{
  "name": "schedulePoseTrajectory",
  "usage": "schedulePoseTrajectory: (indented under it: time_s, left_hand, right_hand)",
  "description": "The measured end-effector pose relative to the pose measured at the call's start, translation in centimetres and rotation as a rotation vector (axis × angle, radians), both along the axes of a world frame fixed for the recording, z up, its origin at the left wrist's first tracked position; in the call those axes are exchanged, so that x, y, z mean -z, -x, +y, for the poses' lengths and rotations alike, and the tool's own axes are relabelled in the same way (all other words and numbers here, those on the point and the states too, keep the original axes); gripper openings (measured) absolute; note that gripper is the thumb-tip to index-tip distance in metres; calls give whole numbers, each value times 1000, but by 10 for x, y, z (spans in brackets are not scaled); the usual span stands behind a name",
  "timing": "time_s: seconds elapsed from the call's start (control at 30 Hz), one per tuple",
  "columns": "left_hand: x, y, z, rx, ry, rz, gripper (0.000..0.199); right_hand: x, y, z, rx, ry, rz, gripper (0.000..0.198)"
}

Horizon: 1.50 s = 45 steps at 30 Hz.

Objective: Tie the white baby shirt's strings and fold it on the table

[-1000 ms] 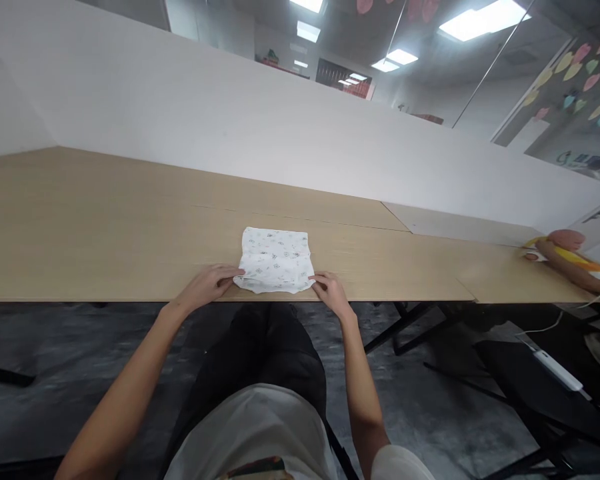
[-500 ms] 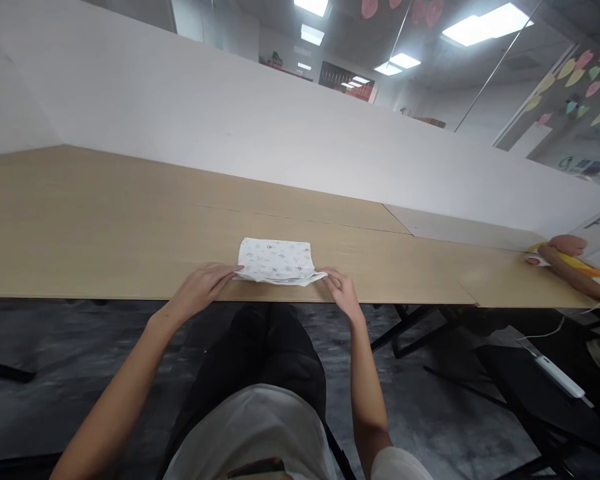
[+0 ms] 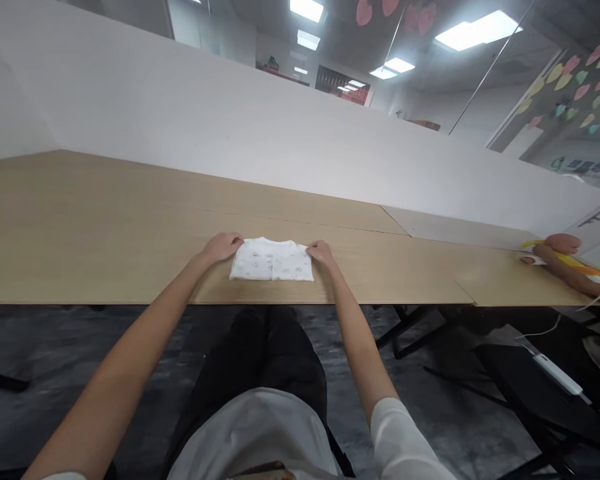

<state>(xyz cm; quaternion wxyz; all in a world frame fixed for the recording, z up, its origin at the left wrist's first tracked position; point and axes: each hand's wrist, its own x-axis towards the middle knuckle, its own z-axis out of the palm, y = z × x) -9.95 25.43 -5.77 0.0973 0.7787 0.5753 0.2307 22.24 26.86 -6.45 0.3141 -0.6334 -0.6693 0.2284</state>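
Observation:
A small white shirt (image 3: 272, 261) with a faint printed pattern lies folded into a flat rectangle on the wooden table, its neckline on the far side. At its far left corner, my left hand (image 3: 223, 247) has its fingers closed on the fabric. My right hand (image 3: 321, 252) pinches the far right corner between thumb and fingers. The shirt's near edge lies a little way in from the table's front edge.
The long light-brown table (image 3: 130, 233) runs along a white wall (image 3: 205, 127) with glass above it. At the far right are a person's arms (image 3: 570, 270) by a yellow item. A black chair (image 3: 545, 400) holding a white power strip (image 3: 557, 375) stands below.
Both hands have moved from the near corners to the far corners of the shirt. The shirt now shows its neckline and front, lying flatter, with the loose near edge no longer visible.

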Motion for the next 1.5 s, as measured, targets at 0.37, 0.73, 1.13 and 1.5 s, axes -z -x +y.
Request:
schedulePoseTrajectory:
  time_s: [0.37, 0.73, 1.13, 1.5]
  left_hand:
    - [45, 2, 5, -35, -66, -164, 47]
    - [44, 2, -1, -41, 9, -370, 52]
    - [45, 4, 1, -34, 0, -376, 50]
    - [41, 2, -3, -55, -1, -374, 50]
  right_hand:
    - [41, -1, 3, -51, -160, 23, 22]
    - [43, -3, 3, -79, -175, 82, 16]
    - [45, -4, 5, -75, -186, 66, 15]
    - [41, -2, 1, -62, -165, 92, 14]
